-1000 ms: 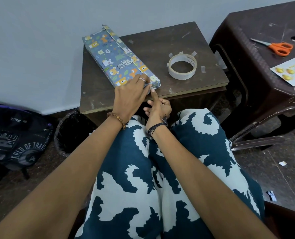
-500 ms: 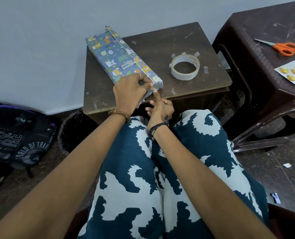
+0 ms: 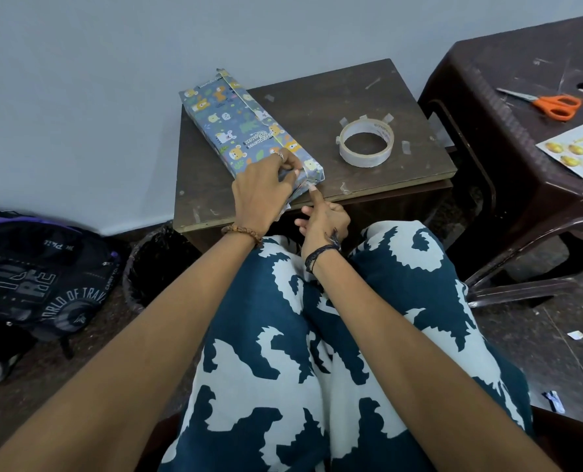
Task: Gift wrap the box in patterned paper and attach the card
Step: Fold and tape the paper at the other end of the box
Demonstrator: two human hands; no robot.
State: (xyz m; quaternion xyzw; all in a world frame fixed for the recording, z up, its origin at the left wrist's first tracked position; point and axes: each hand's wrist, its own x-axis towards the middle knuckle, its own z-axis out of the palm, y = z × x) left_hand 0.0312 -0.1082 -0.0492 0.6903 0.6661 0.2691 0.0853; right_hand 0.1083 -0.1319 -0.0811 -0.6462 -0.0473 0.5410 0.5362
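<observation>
Fingers of the left hand (image 3: 262, 189) pinch the folded paper at the near end of the box (image 3: 249, 131) on the small table (image 3: 368, 185); the right hand (image 3: 322, 219) presses one straight forefinger there. Best keep the fold taut. Far right lies the card (image 3: 576, 148).

Plain domestic or hostel-type room, not a workshop or shop. Bare pale wall (image 3: 79, 97) meets a dark, speckled floor (image 3: 555, 352). Small scuffed brown worktop (image 3: 368, 83) stands against the wall; a dark plastic stool (image 3: 521, 185) just beside its right edge serves as a second surface. Printed backpack (image 3: 35, 284) lies on the floor at the left, next to a bin lined with a black bag (image 3: 154, 264). Paper scraps (image 3: 575, 334) on the floor.
</observation>
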